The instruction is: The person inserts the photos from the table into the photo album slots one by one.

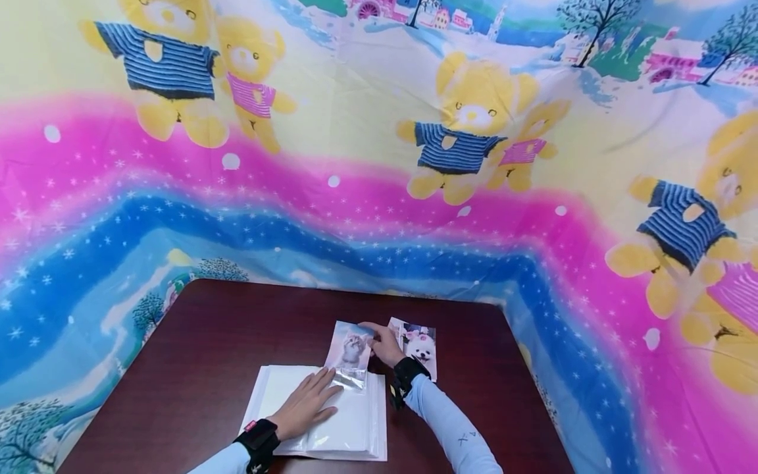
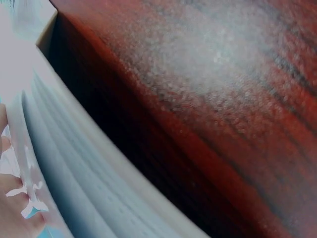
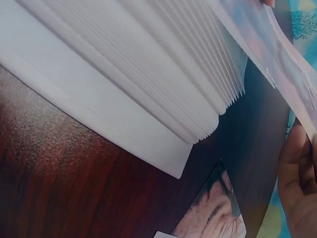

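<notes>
An open photo album point(image 1: 340, 428) with white pages lies near the front of the table. My left hand point(image 1: 304, 403) rests on its pages with the fingers stretched out, the fingertips by the lower end of a kitten photo point(image 1: 349, 345). My right hand point(image 1: 385, 343) pinches that photo at its upper right edge. The photo's lower end overlaps the album's top edge; whether it sits inside a sleeve I cannot tell. In the right wrist view the photo point(image 3: 282, 54) slants up from the fanned pages point(image 3: 133, 74), with the right hand point(image 3: 297, 183) at its edge.
Photos, the top one of a white dog point(image 1: 422, 349), lie right of the album, beyond my right wrist. The dark red wooden table point(image 1: 266, 316) ends at a patterned curtain point(image 1: 355, 217) with bears, at the back and sides.
</notes>
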Motion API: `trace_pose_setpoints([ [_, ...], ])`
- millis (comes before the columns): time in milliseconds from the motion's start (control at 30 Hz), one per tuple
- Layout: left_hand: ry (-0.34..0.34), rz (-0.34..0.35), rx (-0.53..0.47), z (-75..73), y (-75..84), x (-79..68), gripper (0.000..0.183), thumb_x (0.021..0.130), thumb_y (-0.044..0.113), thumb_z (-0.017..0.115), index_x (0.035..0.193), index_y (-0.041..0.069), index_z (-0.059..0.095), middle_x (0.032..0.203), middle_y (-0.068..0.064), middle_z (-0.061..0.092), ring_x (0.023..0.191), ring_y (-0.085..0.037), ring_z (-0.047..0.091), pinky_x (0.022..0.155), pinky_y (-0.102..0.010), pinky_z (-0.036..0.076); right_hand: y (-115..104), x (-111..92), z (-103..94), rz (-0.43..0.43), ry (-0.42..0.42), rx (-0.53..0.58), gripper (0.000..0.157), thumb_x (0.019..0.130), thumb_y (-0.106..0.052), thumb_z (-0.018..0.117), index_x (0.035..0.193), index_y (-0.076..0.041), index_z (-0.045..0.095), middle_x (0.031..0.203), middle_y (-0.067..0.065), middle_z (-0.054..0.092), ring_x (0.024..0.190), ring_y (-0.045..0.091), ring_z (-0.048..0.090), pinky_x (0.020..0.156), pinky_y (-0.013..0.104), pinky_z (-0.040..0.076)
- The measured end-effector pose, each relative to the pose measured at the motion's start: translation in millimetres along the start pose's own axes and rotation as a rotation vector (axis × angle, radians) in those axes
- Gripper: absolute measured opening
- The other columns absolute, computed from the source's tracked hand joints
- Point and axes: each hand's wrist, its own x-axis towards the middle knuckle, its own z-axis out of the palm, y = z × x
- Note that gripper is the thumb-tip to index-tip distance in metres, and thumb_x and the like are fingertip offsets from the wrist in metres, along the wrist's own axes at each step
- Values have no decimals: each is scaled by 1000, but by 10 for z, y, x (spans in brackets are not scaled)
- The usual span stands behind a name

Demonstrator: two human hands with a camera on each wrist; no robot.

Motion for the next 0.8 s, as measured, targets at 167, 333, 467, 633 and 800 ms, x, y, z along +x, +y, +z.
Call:
trace_pose_setpoints([
  [167, -2, -14, -21, -14, 13, 7, 38, 96, 24, 65, 128, 3, 63, 142, -30, 47, 132, -47, 43, 102, -60, 39, -65, -72, 5, -10, -95, 21, 42, 91, 23, 44, 132, 15, 52, 101, 42, 56, 56, 33, 55, 60, 54, 55],
  [333, -21, -29, -37, -28, 33, 14, 38, 98, 25, 62, 128, 3, 63, 143, -30, 45, 133, -46, 41, 103, -60, 38, 139, -84, 78, 7, -184, -18, 41, 94, 17, 45, 133, 10, 55, 64, 25, 49, 53, 39, 51, 50, 39, 49],
  [467, -39, -39, -41, -24, 36, 14, 37, 99, 25, 60, 130, 3, 62, 144, -29, 45, 134, -46, 40, 104, -60, 37, 300, -62, 116, 71, -201, -34, 41, 97, 12, 45, 133, 0, 60, 59, 2, 42, 44, 13, 37, 46, 24, 32],
  [633, -16, -27, -23, 2, 24, 6, 37, 98, 25, 61, 129, 4, 62, 142, -29, 46, 133, -46, 42, 103, -61, 38, 320, -100, 110, 91, -205, -14, 38, 100, 8, 42, 132, -1, 62, 104, 16, 64, 45, 11, 38, 47, 25, 36],
  [800, 9, -20, -14, 43, 0, -5, 39, 97, 25, 63, 130, 4, 62, 142, -29, 47, 132, -46, 43, 103, -61, 38, 323, -150, 87, 88, -295, 31, 35, 103, -3, 49, 136, 4, 55, 82, 24, 60, 52, 36, 53, 51, 36, 52],
])
